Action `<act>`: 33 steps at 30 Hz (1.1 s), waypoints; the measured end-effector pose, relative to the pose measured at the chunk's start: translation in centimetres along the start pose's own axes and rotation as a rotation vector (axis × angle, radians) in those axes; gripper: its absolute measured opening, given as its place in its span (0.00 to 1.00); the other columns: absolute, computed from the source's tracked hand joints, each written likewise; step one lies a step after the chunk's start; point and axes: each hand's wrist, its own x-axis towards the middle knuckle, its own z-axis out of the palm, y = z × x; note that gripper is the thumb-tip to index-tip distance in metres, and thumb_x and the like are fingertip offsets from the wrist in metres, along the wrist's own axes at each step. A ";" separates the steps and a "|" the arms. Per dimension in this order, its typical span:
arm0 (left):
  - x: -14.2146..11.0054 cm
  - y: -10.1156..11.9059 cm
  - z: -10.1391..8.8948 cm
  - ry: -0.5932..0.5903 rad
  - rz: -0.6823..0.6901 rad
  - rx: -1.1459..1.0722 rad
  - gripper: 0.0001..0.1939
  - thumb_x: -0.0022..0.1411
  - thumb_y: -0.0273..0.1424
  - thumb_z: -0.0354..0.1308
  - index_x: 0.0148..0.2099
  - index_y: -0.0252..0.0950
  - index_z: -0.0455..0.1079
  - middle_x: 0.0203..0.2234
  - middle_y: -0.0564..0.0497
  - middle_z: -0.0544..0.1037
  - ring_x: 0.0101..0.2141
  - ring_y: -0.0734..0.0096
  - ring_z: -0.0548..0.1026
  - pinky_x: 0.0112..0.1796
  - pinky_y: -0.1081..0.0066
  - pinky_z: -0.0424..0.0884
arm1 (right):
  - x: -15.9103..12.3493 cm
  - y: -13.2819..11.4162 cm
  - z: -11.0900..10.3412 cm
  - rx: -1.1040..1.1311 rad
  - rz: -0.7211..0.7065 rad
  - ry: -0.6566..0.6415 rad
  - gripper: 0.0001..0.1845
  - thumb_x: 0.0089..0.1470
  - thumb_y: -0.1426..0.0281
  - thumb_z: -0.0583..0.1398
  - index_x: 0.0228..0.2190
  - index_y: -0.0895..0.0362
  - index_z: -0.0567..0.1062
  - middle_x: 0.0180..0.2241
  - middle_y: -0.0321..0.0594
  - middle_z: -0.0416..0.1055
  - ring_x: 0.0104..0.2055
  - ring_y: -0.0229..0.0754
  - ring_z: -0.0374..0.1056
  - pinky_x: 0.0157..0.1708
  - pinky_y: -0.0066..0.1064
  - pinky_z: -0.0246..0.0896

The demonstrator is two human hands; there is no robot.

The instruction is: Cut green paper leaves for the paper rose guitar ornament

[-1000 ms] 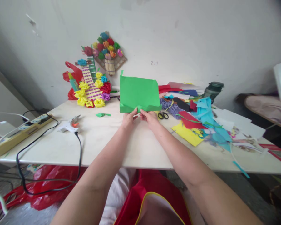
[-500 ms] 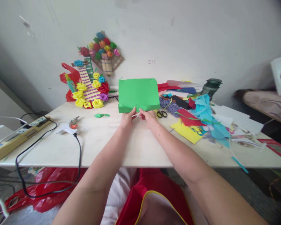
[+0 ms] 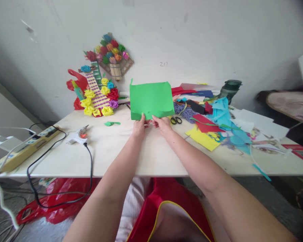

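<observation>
A sheet of green paper (image 3: pixel 152 97) is held up over the middle of the table, its lower edge creased into a narrow strip. My left hand (image 3: pixel 140 126) pinches that lower edge left of centre, thumb on the near side. My right hand (image 3: pixel 163 123) grips the same edge a little to the right, with its fingers curled underneath. A small strip of the sheet sticks up at its top left corner. Close to my right hand lie scissors with black handles (image 3: pixel 176 120). A green paper scrap (image 3: pixel 112 123) rests on the table to the left.
On the left are a white glue gun (image 3: pixel 78 136) with a black cord and a power strip (image 3: pixel 30 148). Paper flower crafts (image 3: pixel 101 94) stand behind. Purple shredded paper (image 3: pixel 185 112), yellow paper (image 3: pixel 204 138), blue crepe paper (image 3: pixel 221 112) and a dark bottle (image 3: pixel 231 90) are on the right.
The lower strip of the green paper looks flatter, and the strip at its top left corner stands higher. Both hands keep their hold. The whole view has shifted slightly.
</observation>
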 end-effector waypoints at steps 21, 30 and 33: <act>0.8 0.3 -0.7 0.095 -0.011 -0.102 0.21 0.52 0.48 0.56 0.37 0.33 0.67 0.21 0.48 0.74 0.21 0.74 0.70 0.24 0.74 0.64 | 0.6 0.1 -0.6 0.006 0.011 0.023 0.16 0.43 0.70 0.64 0.12 0.60 0.67 0.10 0.32 0.63 0.11 0.28 0.56 0.11 0.21 0.50; 0.1 -0.3 -0.4 -0.108 0.061 -0.004 0.14 0.41 0.36 0.67 0.24 0.33 0.67 0.17 0.53 0.69 0.18 0.79 0.64 0.21 0.75 0.59 | 0.3 0.7 -0.3 0.021 -0.004 -0.082 0.15 0.44 0.70 0.63 0.13 0.60 0.68 0.10 0.32 0.64 0.12 0.29 0.57 0.12 0.21 0.52; 0.3 -0.5 -0.5 -0.076 0.082 0.020 0.14 0.42 0.37 0.66 0.22 0.33 0.66 0.16 0.53 0.68 0.17 0.79 0.63 0.20 0.75 0.58 | 0.3 0.7 -0.3 0.030 -0.013 -0.097 0.15 0.43 0.69 0.64 0.12 0.61 0.68 0.11 0.33 0.64 0.12 0.29 0.57 0.12 0.21 0.52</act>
